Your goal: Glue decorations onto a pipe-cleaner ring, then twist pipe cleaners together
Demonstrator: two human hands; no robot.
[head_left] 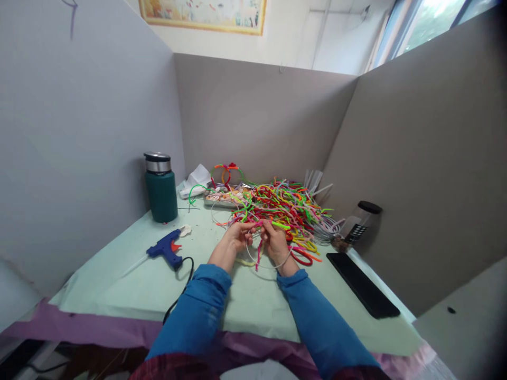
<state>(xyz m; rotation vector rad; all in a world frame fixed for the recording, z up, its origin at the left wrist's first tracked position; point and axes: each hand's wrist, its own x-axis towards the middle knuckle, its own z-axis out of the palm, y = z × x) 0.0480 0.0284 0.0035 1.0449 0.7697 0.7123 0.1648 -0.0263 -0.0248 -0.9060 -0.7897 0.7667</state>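
Close together above the pale green table cover (253, 306), both hands pinch a pink pipe cleaner (258, 255) joined to a thin white ring. My left hand (236, 238) has its fingertips on the pink strand from the left. My right hand (274, 244) grips it from the right, and a bright green piece (280, 225) sticks out beside those fingers. The white ring (273, 267) hangs below and crosses the right wrist. Just behind the hands lies a heap of colourful pipe cleaners (285, 203). Red-handled scissors (301, 256) rest by the right hand.
On the left are a blue glue gun (166, 249) with a black cord and a dark green bottle (161, 192). Behind the hands is a metal tray (222, 203) of small pieces. To the right are a black phone-like slab (362, 285) and a clear jar (358, 224). Grey partitions surround the table.
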